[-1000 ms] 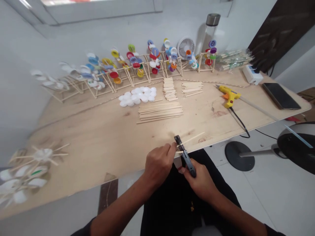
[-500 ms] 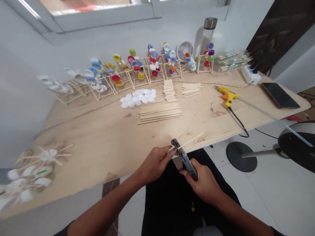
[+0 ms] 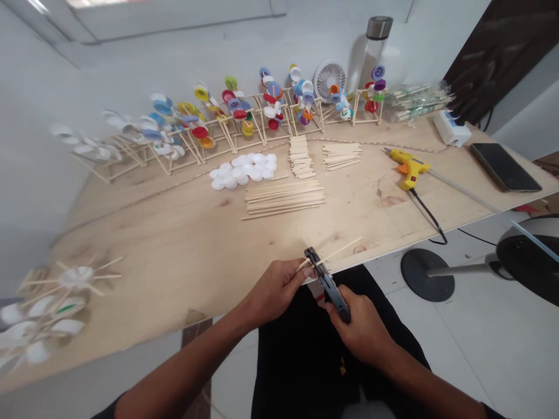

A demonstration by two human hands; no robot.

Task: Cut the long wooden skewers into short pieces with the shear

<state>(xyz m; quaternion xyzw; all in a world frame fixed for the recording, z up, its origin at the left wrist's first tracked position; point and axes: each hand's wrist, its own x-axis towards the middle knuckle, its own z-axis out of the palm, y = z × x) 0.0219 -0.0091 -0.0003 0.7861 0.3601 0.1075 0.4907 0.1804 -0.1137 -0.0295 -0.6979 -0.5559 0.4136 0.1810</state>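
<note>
Over the front edge of the table, my left hand point(image 3: 279, 288) is closed, pinching a thin wooden stick point(image 3: 343, 250) by its near end. The stick passes at the jaws of grey pliers point(image 3: 329, 286), and its long end points up to the right. My right hand point(image 3: 360, 323) is wrapped around the handles of these pliers, just above my lap. Whether the jaws have bitten into the stick cannot be made out. Beyond my hands lies a bundle of long wooden sticks point(image 3: 286, 196), with shorter cut sticks point(image 3: 300, 157) and another short pile point(image 3: 342, 156) behind it.
White bottle caps point(image 3: 244, 170) lie left of the sticks. Stick frames with colourful cap wheels point(image 3: 236, 113) line the wall. A yellow glue gun point(image 3: 410, 169), phone point(image 3: 505, 167) and power strip point(image 3: 453, 129) are at right. Spoked stick wheels point(image 3: 78, 276) lie at left; a black stand point(image 3: 427, 275) is on the floor.
My view has shifted slightly, so the things on the table sit a little differently in it. Both hands keep the same grip on the stick and pliers.
</note>
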